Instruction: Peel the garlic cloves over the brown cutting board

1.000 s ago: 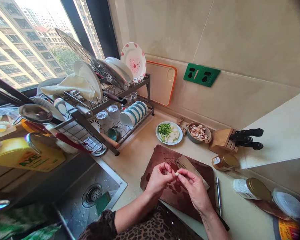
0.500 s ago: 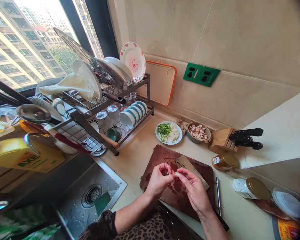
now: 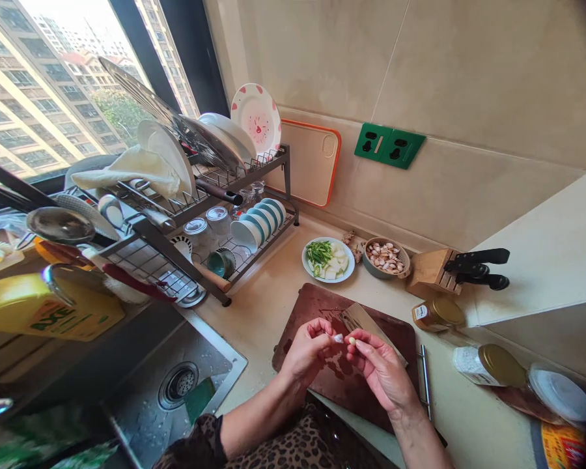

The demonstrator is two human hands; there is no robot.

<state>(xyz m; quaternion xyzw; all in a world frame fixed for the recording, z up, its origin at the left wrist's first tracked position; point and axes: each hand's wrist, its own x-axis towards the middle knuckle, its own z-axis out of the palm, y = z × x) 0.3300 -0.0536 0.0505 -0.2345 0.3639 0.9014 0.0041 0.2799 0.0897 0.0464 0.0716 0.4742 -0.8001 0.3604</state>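
Note:
Above a brown cutting board (image 3: pixel 297 326) my two hands work close together. My left hand (image 3: pixel 308 352) pinches a scrap of pale garlic skin (image 3: pixel 338 339) between thumb and forefinger. A small peeled garlic clove (image 3: pixel 352 341) sits between the fingertips of my right hand (image 3: pixel 378 365). A gap separates the skin from the clove. Under my right hand a cleaver (image 3: pixel 371 326) lies flat on the wet board, its handle partly hidden by my wrist. Behind the board stand a bowl of unpeeled garlic cloves (image 3: pixel 385 257) and a plate (image 3: pixel 328 279) with cut green and white pieces.
To the left are a two-tier dish rack (image 3: pixel 254 260) and a sink (image 3: pixel 224 365). A wooden knife block (image 3: pixel 430 270) and several jars, including an amber one (image 3: pixel 437 314), line the right side. A piece of ginger (image 3: pixel 356 247) lies by the wall.
My hands have drawn slightly apart. The skin in my left fingers has separated from the clove, which now shows bare in my right fingers.

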